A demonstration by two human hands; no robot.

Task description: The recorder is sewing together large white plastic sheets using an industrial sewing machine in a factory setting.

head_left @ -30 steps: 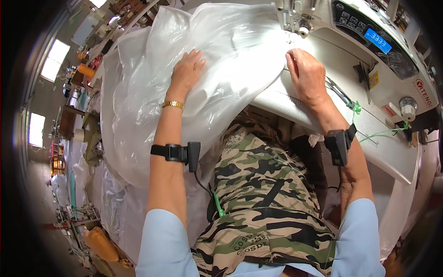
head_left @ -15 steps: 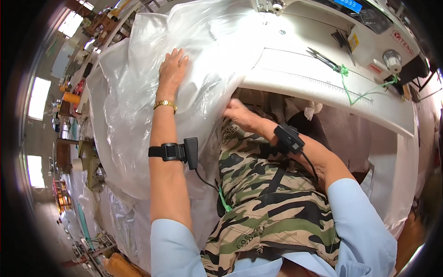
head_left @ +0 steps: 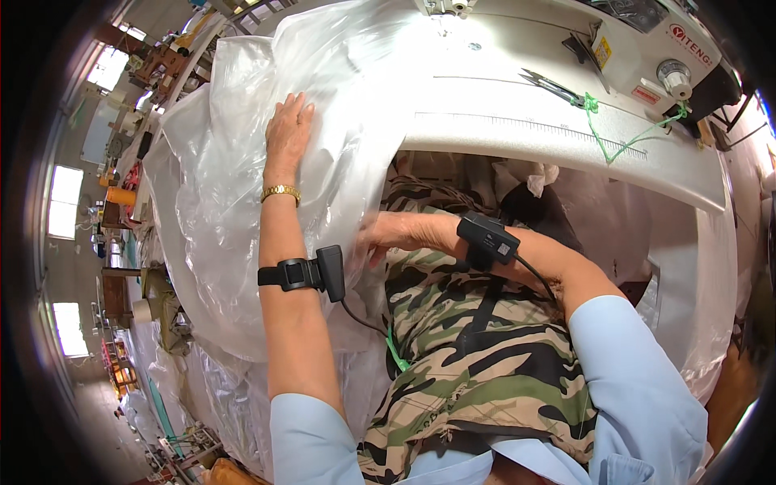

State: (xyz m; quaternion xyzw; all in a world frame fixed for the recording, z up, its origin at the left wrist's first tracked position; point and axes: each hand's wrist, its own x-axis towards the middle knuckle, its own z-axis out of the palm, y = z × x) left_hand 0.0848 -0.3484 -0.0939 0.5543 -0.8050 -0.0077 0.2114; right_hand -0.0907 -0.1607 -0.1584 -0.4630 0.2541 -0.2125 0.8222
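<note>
A large translucent plastic sheet (head_left: 218,178) covers the left part of the white sewing table (head_left: 558,133) and hangs over its front edge. My left hand (head_left: 288,133) lies flat on top of the sheet, fingers stretched out. Lower down, my right hand (head_left: 376,236) is at the sheet's hanging right edge, just above my camouflage apron (head_left: 485,339). Motion smears its fingers and the plastic partly hides them, so their grip does not show.
The sewing machine (head_left: 663,56) stands at the far right, its needle area (head_left: 444,10) lit at the top. Thread snips (head_left: 554,87) tied with green cord (head_left: 602,133) lie on the table. Below the table's edge hangs crumpled whitish material (head_left: 529,174). Cluttered worktables stretch along the left.
My right hand has moved down and left along the sheet's edge, away from the table's front. My left hand stays flat on the sheet, while the whole view has shifted slightly.
</note>
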